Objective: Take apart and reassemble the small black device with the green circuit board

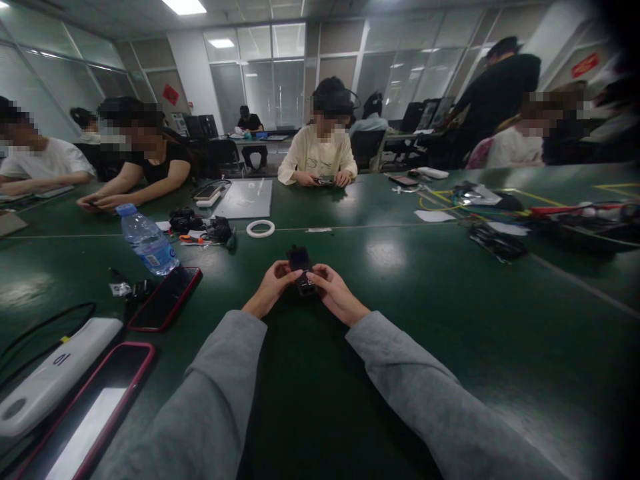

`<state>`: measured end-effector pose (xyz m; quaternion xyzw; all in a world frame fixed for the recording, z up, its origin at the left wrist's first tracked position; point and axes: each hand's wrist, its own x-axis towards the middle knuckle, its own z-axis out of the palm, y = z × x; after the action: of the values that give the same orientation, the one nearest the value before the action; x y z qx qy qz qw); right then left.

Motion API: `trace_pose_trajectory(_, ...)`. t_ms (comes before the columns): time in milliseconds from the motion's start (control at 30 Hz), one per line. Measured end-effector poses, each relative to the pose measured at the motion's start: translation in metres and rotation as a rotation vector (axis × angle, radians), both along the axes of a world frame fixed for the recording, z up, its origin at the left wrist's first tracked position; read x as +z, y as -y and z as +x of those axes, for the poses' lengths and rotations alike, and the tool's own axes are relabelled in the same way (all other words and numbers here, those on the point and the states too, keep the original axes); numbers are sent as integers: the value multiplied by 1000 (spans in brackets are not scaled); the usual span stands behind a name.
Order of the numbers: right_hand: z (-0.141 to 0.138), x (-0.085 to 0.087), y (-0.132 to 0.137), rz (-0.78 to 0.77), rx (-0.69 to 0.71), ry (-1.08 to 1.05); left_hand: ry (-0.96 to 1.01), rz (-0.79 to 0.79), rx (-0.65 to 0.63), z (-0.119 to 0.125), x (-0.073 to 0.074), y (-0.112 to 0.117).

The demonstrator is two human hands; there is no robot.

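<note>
A small black device with a dark screen is held upright just above the green table, straight ahead of me. My left hand grips its left side with fingers curled round it. My right hand holds the right side, thumb pressed on the front. Both arms wear grey sleeves.
To the left lie a water bottle, two red-cased phones, a white power bank and cables. A white tape ring and a grey mat lie ahead. Tools and wires clutter the right. Several people sit around the table.
</note>
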<state>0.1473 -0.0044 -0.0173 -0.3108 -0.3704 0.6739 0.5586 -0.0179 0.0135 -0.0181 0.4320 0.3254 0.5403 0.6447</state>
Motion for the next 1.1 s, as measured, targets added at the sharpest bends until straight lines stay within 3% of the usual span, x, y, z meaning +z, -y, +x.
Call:
trace_pose_trajectory(833,-3,10,7,77,2,109,-22,3,54,1,2,3)
trace_pose_trajectory(1100,-5,7,8,113,-32,162,99,-138,-32,1,4,-1)
